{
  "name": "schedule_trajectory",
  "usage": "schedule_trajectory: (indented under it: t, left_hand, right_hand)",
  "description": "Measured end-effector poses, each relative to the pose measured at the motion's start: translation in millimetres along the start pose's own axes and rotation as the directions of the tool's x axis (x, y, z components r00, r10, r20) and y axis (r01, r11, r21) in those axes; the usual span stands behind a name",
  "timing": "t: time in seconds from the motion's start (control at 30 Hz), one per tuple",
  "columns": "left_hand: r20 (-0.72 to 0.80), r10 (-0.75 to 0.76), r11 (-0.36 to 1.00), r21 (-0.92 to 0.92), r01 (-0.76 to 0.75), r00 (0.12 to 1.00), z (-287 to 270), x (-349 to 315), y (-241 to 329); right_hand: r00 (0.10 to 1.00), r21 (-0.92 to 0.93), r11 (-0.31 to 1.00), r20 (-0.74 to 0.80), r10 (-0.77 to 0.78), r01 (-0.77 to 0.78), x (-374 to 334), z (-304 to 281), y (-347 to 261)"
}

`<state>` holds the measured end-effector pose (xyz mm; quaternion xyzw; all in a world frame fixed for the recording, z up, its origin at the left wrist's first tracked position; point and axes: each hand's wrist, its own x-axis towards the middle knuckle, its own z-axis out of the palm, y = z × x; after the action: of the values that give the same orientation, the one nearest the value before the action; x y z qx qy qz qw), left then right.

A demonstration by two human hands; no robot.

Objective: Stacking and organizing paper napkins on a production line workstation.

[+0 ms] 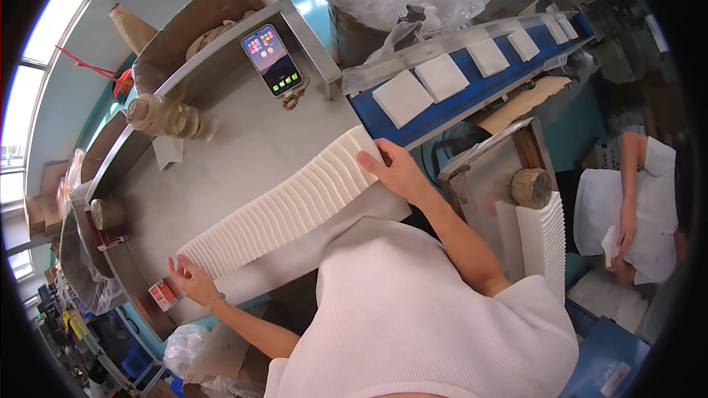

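Note:
A long row of white folded paper napkins [276,210], standing on edge side by side, runs diagonally across the metal worktable [243,129]. At its far right end, my right hand [398,169] is closed on the last napkins, thumb on the near face and fingers round the end. My left hand [193,281] cups the near left end, its fingers curving past the last napkins and partly apart. The row bends slightly between both hands and rests on the tabletop.
A blue conveyor belt [457,91] carries several white square stacks at the upper right. A phone [272,60], a tape-wrapped bottle-shaped object [166,116] and a small red-and-white box [163,295] lie on the table. Another person [627,206] stands at the right, beside a second napkin row [544,239].

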<state>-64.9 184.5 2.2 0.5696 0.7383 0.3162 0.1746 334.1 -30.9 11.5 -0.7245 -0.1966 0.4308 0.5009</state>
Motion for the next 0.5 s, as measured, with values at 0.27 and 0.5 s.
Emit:
schedule_trajectory:
  t: [0.27,0.5]
  left_hand:
    - [0.101,-0.013,0.999,-0.042,0.017,0.995,11,8,-13]
    - [0.088,0.017,0.999,-0.037,-0.014,0.996,8,-9,11]
  right_hand:
    - [0.977,0.474,0.854,0.08,0.199,-0.213,5,-17,34]
    - [0.997,-0.134,0.99,0.058,-0.041,0.048,-1,12,5]
